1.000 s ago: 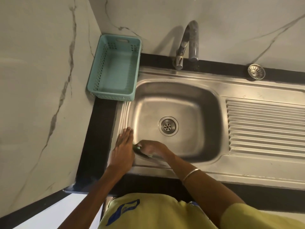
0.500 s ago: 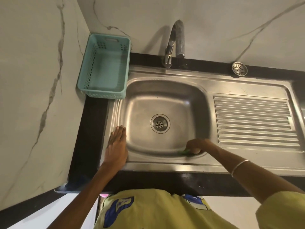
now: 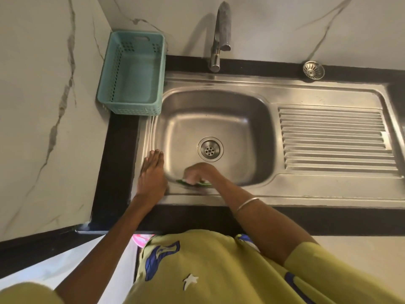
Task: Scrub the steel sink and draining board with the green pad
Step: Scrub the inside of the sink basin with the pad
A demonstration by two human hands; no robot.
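Item: stainless steel sink basin, rounded-square, set in a black stone counter. From my remote view, its left rim is a narrow ribbed strip; its near rim is a flat band just in front of the counter edge. A round drain sits at the middle of the floor, with bare steel around it on the far and right sides.

Item: ribbed steel draining board, joined to the basin's right; I see nothing standing on it.

Item: teal perforated plastic basket, at the far-left corner, touching the marble wall and just beside the basin's far-left edge.

Item: curved steel tap, behind the basin's far rim. A loose round steel strainer lies on the counter strip behind the draining board.

Item: left hand, fingers straight and together, flat on the left rim near the front-left corner.

Item: right hand, fingers curled down onto a green scouring pad, pressing it against the basin's near wall just below the rim, near the left hand. The pad is motion-blurred. A thin metal bangle circles that wrist.
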